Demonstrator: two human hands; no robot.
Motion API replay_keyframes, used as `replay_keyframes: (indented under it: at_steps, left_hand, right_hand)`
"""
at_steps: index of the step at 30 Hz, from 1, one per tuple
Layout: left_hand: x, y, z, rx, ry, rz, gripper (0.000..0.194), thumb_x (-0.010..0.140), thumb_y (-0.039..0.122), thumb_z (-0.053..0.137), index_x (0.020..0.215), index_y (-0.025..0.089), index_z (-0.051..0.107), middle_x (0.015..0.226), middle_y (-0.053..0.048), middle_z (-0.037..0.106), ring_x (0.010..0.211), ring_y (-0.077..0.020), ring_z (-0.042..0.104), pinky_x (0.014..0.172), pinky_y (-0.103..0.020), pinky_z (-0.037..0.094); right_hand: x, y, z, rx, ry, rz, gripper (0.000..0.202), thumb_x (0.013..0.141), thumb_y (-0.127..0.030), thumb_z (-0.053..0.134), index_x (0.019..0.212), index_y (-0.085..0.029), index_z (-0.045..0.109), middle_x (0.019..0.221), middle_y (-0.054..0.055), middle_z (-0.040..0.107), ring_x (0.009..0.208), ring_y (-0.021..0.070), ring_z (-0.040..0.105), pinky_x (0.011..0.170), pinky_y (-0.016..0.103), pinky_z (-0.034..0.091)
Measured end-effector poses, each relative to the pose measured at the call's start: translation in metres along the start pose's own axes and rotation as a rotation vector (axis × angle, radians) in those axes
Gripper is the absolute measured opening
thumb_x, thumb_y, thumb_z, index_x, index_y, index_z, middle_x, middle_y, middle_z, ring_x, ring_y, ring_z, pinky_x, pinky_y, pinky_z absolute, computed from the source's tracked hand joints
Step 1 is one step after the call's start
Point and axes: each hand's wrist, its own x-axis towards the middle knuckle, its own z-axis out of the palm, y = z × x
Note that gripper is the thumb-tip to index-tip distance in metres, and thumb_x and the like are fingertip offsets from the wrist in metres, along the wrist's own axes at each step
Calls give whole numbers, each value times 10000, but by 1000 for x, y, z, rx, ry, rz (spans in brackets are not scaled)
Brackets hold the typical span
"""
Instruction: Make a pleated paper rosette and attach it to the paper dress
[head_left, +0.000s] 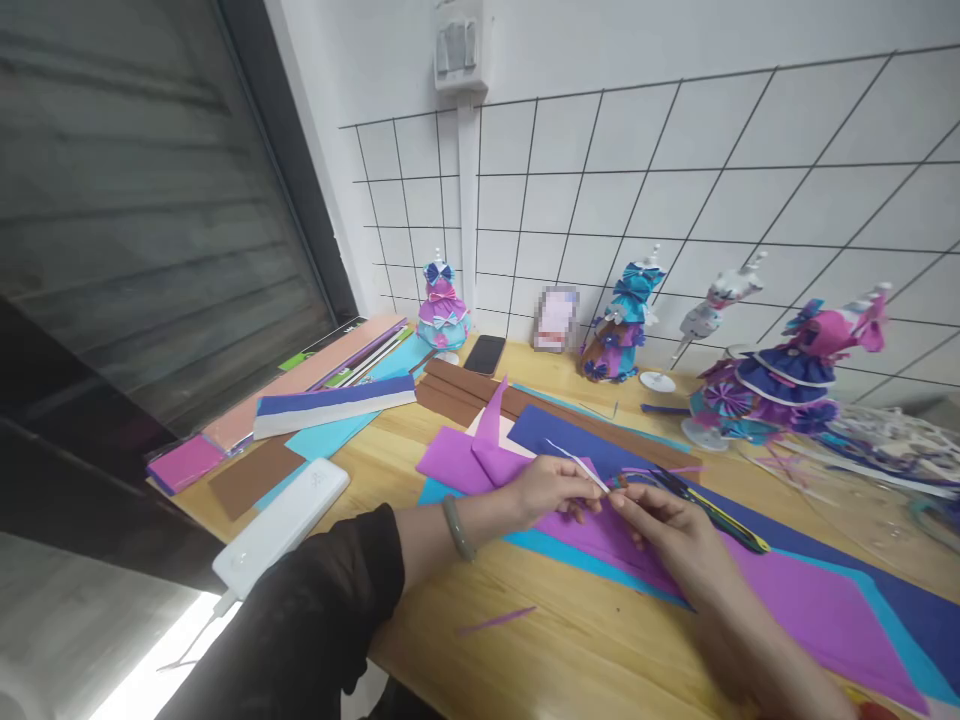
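Above the purple paper (pixel 810 610), my left hand (pixel 559 490), with a bracelet at the wrist, pinches a thin white strip (pixel 574 457). The strip's free end points up and left. My right hand (pixel 667 525) is closed on the strip's other end, fingertips nearly touching those of the left. Dark blue paper (pixel 536 432) and light blue paper (pixel 555 562) lie around the purple sheets. A yellow and black cutter (pixel 727 525) rests just beyond my right hand, with what looks like scissors partly hidden beside it.
Small dress forms in paper dresses (pixel 442 310) stand along the wall, beside a bare white form (pixel 705 315). A phone (pixel 485 354) lies near them. At left are a white power bank (pixel 281 525), a blue and white strip (pixel 334 405) and brown paper (pixel 255 478).
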Motion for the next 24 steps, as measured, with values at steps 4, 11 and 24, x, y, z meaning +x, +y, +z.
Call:
replay_keyframes:
  at_steps: [4,11,24]
  left_hand:
    - [2,-1,-4,-156,-110,-86,174,596,261,635,651,106,578,610,-31,561,557,-101,513,514,-234,357]
    - [5,-6,-12,-298,-265,-175,137,664,237,585,714,110,585,668,-32,574,607,-93,529,562,-225,371]
    - [4,-5,-15,-310,-442,-325,162,655,235,575,739,97,588,676,-42,598,638,-117,551,629,-258,384]
  right_hand:
    - [0,-1,-1,-18,-7,-49,239,715,-428,595,720,-189,599,668,19,534,514,108,381,498,272,317]
    - [-1,-1,0,45,-3,-49,233,701,-416,617,728,-185,625,674,22,552,519,105,392,498,265,337]
    - [-6,-12,1,256,-191,-10,372,719,-328,636,1049,-203,520,666,0,581,567,115,490,510,242,354]
